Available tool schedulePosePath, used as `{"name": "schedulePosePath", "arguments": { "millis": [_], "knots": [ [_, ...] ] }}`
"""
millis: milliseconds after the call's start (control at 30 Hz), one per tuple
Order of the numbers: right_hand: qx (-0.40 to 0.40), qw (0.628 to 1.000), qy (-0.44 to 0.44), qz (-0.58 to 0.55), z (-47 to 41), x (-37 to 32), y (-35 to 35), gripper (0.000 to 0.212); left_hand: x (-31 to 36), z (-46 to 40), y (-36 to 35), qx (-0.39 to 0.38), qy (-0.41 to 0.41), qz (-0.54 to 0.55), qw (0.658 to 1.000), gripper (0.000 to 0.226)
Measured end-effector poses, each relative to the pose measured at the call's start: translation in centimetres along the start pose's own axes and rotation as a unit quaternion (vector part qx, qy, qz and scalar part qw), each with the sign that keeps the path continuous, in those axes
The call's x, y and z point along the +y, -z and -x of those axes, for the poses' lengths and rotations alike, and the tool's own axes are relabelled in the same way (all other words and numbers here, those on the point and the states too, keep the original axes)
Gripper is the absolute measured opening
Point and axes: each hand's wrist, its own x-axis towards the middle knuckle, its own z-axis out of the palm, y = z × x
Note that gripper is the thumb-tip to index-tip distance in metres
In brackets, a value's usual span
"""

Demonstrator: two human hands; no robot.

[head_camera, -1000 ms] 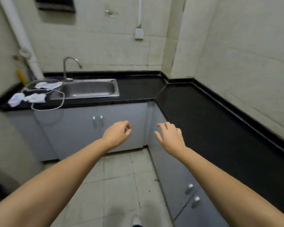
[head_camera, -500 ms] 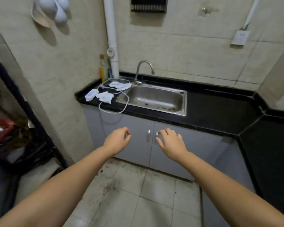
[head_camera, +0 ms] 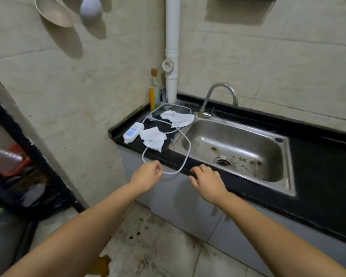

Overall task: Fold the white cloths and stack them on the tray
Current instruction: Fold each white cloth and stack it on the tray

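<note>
Two crumpled white cloths lie on the black counter left of the sink: one (head_camera: pixel 153 137) near the front, the other (head_camera: pixel 178 118) further back by the tap. No tray is in view. My left hand (head_camera: pixel 147 177) hangs in front of the counter edge, fingers loosely curled, holding nothing. My right hand (head_camera: pixel 207 181) is beside it, fingers relaxed, near the counter's front edge. Both hands are short of the cloths.
A white power strip (head_camera: pixel 133 132) lies left of the front cloth, and its cable (head_camera: pixel 185 156) loops over the counter edge. A steel sink (head_camera: pixel 236 150) with a tap (head_camera: pixel 218 96) is to the right. A bottle (head_camera: pixel 153 89) and white pipe (head_camera: pixel 171 56) stand in the corner.
The view has swung left and come closer to the sink counter. Both hands stay held out in front and now reach the counter's front edge.
</note>
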Motion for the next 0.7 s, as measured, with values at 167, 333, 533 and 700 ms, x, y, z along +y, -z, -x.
{"name": "schedulePosePath", "arguments": {
  "millis": [167,333,533,700],
  "knots": [
    [-0.023,0.998,-0.005,-0.052,-9.5,-1.2,-0.6,0.033,-2.7,-8.6,2.2,-0.002,0.026,0.003,1.0,0.018],
    [-0.068,0.993,-0.01,-0.091,-18.2,-2.0,-1.7,0.035,-5.4,-15.2,2.6,-0.021,0.04,-0.003,0.999,0.014],
    [-0.155,0.962,-0.083,-0.21,-27.7,-2.8,-5.3,0.04,-7.5,-22.2,1.0,-0.028,0.07,-0.013,0.997,0.025],
    [-0.197,0.953,-0.077,-0.216,-31.5,-3.0,-7.5,0.023,-7.5,-27.8,0.4,-0.069,0.101,-0.053,0.991,0.033]
  ]
}}
